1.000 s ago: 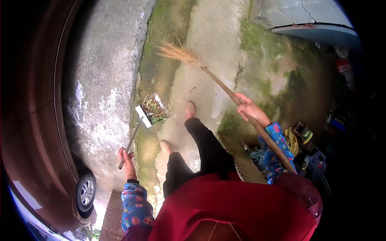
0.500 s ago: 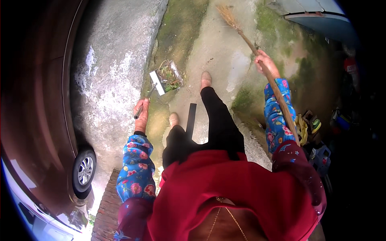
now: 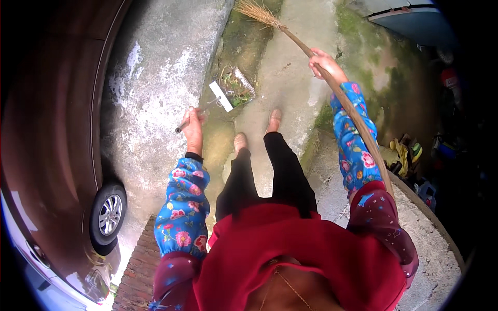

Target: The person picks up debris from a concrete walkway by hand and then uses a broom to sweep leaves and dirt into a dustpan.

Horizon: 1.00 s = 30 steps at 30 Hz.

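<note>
My left hand [image 3: 193, 129] is closed around the thin handle of a long-handled dustpan [image 3: 222, 97]. The pan lies on the ground ahead of my feet, its white back edge toward me. Green leaves and dry plant bits [image 3: 237, 93] fill it. With my right hand [image 3: 329, 66] I grip the wooden stick of a straw broom [image 3: 358, 116], which slants back along my right forearm. Its bristles [image 3: 258, 14] fan out at the top edge of the view, beyond the dustpan and apart from it.
A brown car [image 3: 57, 114] with its wheel [image 3: 109, 213] stands close on my left. A raised concrete slab [image 3: 155, 78] borders the mossy ground [image 3: 244, 46]. Brickwork [image 3: 137, 269] is at lower left. Assorted items, including a yellow cloth [image 3: 399, 154], lie in shadow on the right.
The broom's bristles have swung left, and my right hand has moved left and farther forward with the stick. The dustpan and my left hand appear farther right. My feet are closer together.
</note>
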Tool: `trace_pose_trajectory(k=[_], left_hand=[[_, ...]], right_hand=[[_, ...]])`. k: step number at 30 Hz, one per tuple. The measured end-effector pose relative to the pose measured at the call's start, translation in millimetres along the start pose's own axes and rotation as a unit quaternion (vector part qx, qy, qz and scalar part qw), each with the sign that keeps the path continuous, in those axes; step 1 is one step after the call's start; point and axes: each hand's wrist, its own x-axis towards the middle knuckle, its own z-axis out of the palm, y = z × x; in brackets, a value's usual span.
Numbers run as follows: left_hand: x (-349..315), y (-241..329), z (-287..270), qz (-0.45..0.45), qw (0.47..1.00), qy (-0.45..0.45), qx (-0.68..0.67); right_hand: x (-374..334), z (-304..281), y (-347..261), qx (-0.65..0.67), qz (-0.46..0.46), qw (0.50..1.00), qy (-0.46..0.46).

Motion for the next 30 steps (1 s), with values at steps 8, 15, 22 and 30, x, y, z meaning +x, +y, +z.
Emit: trace_pose_trajectory(k=[8,15,22,30], left_hand=[[-53.4,-18.4,-37.1,-0.071,0.988,0.066,-0.119],[-71.4,-47.2,-56.9,-0.102,0.985,0.085,-0.114],[-72.3,-50.3,-46.3,-0.089,0.988,0.080,-0.098],[-68.1,-71.0,-18.6,-0.063,0.996,0.049,0.048]], right_hand=[[-21.7,26.8,42.5,-0.332,0.054,0.937,-0.094],[-140.2,-30.4,25.2,-0.267,0.124,0.950,-0.099],[-98.8,-52.0,79.2,-0.106,0.110,0.988,0.032],[-256.6,35.1,136.1,0.007,0.184,0.978,-0.103]])
